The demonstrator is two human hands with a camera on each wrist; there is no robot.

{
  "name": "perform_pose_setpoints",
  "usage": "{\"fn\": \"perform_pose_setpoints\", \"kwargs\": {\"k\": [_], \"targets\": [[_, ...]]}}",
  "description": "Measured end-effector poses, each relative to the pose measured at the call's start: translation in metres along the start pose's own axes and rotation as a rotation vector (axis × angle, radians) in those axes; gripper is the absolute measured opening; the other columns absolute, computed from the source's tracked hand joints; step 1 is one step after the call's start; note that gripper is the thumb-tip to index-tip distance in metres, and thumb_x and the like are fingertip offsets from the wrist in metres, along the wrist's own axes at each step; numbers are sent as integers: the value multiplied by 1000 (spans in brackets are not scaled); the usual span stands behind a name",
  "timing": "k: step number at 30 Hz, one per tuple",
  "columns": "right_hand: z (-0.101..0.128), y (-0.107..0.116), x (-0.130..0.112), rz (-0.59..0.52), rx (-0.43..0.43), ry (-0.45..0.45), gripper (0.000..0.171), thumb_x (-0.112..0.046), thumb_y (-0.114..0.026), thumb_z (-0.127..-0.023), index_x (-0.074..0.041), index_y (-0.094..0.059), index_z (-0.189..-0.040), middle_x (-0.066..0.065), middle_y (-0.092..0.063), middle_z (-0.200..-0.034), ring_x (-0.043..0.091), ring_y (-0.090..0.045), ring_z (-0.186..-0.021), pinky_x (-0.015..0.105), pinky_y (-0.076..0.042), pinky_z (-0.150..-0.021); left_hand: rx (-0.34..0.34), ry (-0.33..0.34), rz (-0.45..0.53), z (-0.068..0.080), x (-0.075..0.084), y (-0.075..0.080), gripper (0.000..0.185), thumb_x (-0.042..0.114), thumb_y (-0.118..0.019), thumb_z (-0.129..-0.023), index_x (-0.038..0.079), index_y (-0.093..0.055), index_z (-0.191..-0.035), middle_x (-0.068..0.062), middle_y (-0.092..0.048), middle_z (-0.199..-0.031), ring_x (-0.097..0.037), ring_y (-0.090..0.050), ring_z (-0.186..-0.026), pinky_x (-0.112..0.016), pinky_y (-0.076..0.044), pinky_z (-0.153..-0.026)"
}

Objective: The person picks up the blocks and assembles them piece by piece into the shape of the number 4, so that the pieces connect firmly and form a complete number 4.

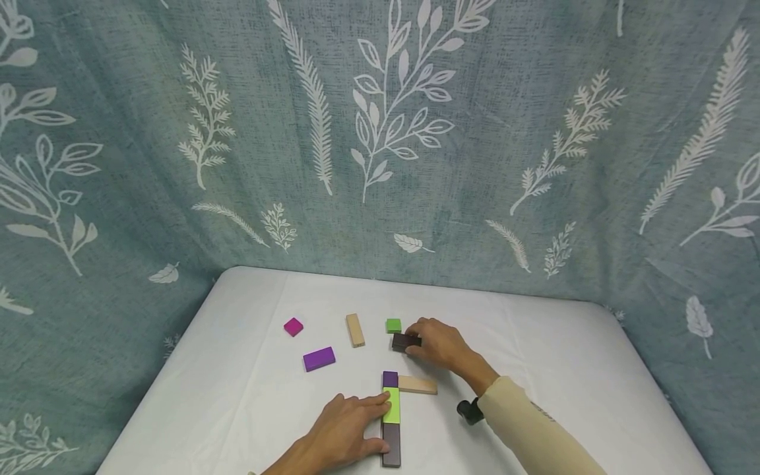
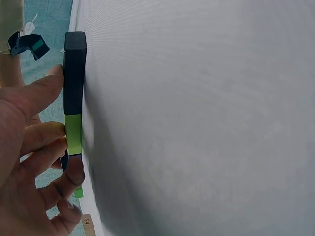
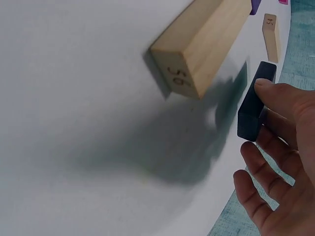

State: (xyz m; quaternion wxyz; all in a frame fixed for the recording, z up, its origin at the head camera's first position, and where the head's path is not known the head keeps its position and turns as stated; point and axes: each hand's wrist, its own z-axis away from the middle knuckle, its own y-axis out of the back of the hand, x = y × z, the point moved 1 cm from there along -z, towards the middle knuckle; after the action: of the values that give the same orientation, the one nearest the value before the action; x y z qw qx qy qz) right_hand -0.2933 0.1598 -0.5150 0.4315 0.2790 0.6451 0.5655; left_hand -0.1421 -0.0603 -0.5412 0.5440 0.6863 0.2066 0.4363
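The right hand [image 1: 436,344], just right of centre in the head view, pinched a dark block [image 1: 406,342] between thumb and fingertips; the right wrist view showed the thumb [image 3: 275,93] on the block's upper edge and the other fingers loosely spread below it. The block sat low over the bench [image 1: 546,356], though whether it touched the cloth could not be told. The left hand [image 1: 347,432], at lower centre, lay against a row of blocks [image 1: 390,417]: purple at the far end, lime in the middle, dark brown nearest the person. Its fingers were nearly straight, the index tip resting on the lime piece and the thumb against the brown one, pressing more than gripping.

A tan block [image 1: 417,384] lay crosswise just right of the row's purple end, touching or nearly so. Up-frame from the dark block was a small green cube [image 1: 393,325]; further left stood another tan block [image 1: 355,330], a purple block [image 1: 318,358] and a magenta cube [image 1: 293,326].

To do this well, I judged the pinch should stay on the dark block's long sides so its ends remain free, and it should be carried level. The left hand should brace the row firmly, since a nudge would likely knock the pieces out of line.
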Motion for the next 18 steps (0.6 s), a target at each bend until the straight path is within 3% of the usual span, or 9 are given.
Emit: {"fn": "perform_pose_setpoints", "kwargs": {"k": [18], "targets": [[-5, -6, -12, 21, -4, 34, 35, -31, -82, -87, -15, -75, -117, -2, -69, -108, 16, -63, -97, 39, -54, -82, 18, -13, -1, 1, -2, -1, 64, 55, -76, -84, 21, -65, -138, 12, -53, -148, -14, -65, -106, -26, -40, -71]]}}
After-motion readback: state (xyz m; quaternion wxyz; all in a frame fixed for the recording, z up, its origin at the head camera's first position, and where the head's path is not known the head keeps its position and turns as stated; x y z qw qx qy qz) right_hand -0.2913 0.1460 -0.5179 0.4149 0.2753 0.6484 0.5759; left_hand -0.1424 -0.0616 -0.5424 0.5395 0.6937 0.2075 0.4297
